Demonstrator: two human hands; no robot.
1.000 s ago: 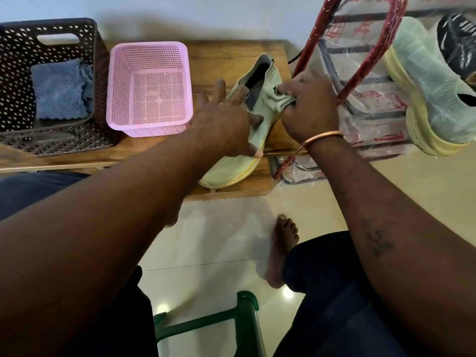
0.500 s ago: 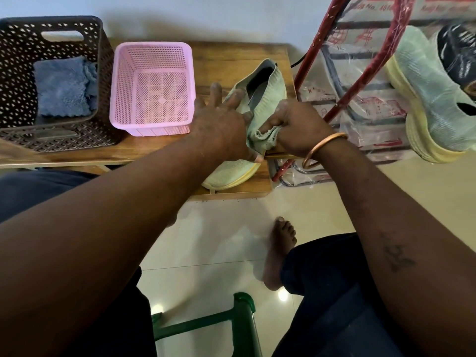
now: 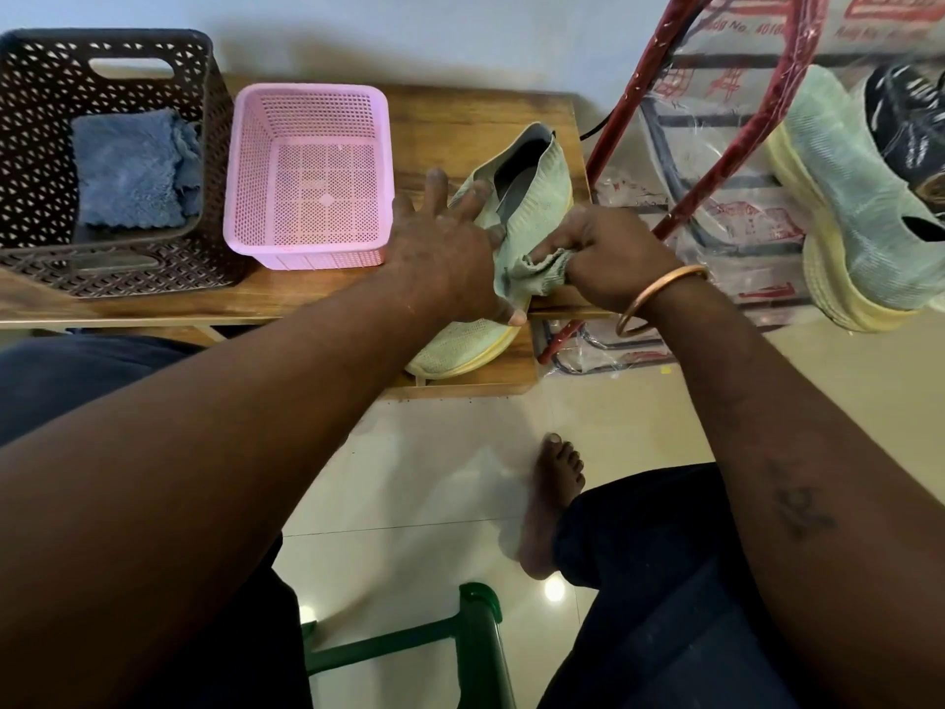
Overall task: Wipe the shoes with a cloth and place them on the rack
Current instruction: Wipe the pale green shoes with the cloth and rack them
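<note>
Cloth (image 3: pixel 532 272) slid heel-to-midfoot. Right hand (image 3: pixel 613 263) clenched round it; left hand (image 3: pixel 445 258) flat, steadying shoe (image 3: pixel 537 197). Wiping step; next: toe, then rack (image 3: pixel 769 102).

**Tally: shoes, baskets, cloths**

Shoes: three. One pale green shoe (image 3: pixel 532 197) on the surface (image 3: pixel 460 115); a second green shoe (image 3: pixel 844 197) and one black shoe (image 3: pixel 910 120) on the rack (image 3: pixel 767 110), right.
Baskets: two. Brown basket (image 3: pixel 30 145) far left, pink basket (image 3: pixel 245 197) beside it.
Cloths: two. Blue cloth (image 3: pixel 128 166) in the brown basket, green cloth (image 3: pixel 532 273) in the right hand (image 3: pixel 613 258).
Hands: two, counting the left hand (image 3: pixel 445 248).
Racks: one.
Bangle (image 3: pixel 659 294): one.
</note>
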